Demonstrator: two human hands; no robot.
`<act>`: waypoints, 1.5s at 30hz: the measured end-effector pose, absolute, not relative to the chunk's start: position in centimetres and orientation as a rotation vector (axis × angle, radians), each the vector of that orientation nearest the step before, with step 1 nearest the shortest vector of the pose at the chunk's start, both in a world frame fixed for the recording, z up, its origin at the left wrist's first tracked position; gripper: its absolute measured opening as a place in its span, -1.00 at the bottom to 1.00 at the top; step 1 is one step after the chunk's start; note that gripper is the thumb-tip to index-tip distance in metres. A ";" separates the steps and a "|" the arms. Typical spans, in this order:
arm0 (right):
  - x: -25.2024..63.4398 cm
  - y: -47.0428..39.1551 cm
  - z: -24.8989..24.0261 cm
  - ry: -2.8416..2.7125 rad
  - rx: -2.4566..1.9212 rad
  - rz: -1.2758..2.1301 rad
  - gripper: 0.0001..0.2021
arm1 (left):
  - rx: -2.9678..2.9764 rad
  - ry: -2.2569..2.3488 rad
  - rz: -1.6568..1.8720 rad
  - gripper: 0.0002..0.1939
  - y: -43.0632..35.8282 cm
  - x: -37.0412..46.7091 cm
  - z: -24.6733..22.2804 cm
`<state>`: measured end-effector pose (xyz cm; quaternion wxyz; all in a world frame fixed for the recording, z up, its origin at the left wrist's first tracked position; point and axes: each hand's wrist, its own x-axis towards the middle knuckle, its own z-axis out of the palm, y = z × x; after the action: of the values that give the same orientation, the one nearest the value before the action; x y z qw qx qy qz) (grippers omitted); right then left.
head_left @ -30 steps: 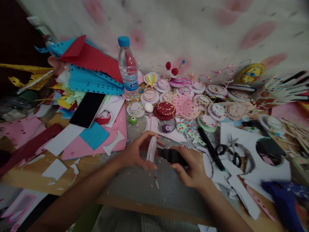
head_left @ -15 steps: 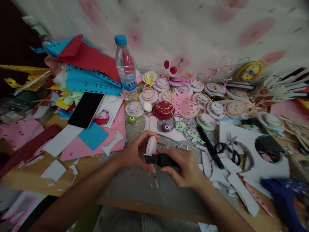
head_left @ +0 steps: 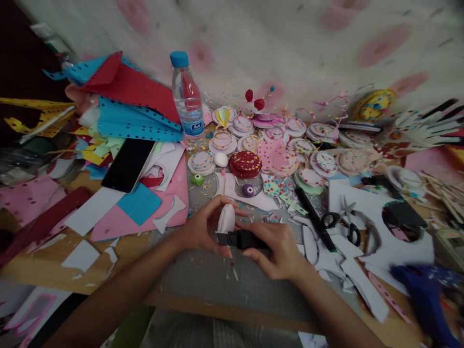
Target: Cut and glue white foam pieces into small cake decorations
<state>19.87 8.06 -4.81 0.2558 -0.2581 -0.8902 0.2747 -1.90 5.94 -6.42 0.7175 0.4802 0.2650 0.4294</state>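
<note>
My left hand (head_left: pixel 206 226) curls its fingers and thumb around a small white disc (head_left: pixel 226 218), which stands on edge above the mat. A black utility knife (head_left: pixel 248 239) is gripped in my right hand (head_left: pixel 277 245), its tip end pointing left against the disc's lower edge. Both hands are close together over the grey cutting mat (head_left: pixel 217 285). Thin scraps (head_left: pixel 234 270) lie on the mat just below them. Beyond my fingers sit a purple eye-like bead (head_left: pixel 248 190) and a green one (head_left: pixel 197 180).
Many decorated paper discs (head_left: pixel 245 164) crowd the back, beside a water bottle (head_left: pixel 188 101). A phone (head_left: pixel 128 165) and coloured sheets (head_left: pixel 141 203) lie left. To the right are a black marker (head_left: pixel 315 220), scissors (head_left: pixel 347 222), white offcuts (head_left: pixel 362 285) and a blue glue gun (head_left: pixel 420 295).
The view has shifted very slightly. Both hands keep the same hold, and the white disc and knife stay almost in place.
</note>
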 end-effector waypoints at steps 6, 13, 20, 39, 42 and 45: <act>19.8 8.0 -5.0 -2.407 -0.695 0.780 -0.53 | 1.061 0.602 0.972 -0.20 6.0 -1.8 -6.3; 19.7 7.9 -5.3 -2.388 -0.717 0.733 -0.56 | 1.091 0.603 0.992 -0.23 6.1 -1.8 -6.1; 19.6 7.6 -5.2 -2.358 -0.767 0.735 -0.61 | 1.104 0.600 1.013 -0.22 6.2 -1.9 -6.5; 19.7 8.8 -4.6 -1.720 -1.152 1.265 -0.60 | 1.269 0.617 1.106 -0.10 6.3 -1.5 -6.5; 19.1 8.7 -4.5 -1.621 -1.108 1.478 -0.62 | 1.503 0.794 1.158 -0.01 6.1 -1.3 -6.5; 18.6 8.3 -4.5 -1.648 -1.039 1.570 -0.51 | 1.731 0.953 1.205 -0.05 5.8 -1.1 -6.6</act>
<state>18.56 8.26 -4.53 0.3143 -0.3942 -0.6252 0.5958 -1.07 5.82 -6.55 0.4020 0.6847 0.3772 0.4767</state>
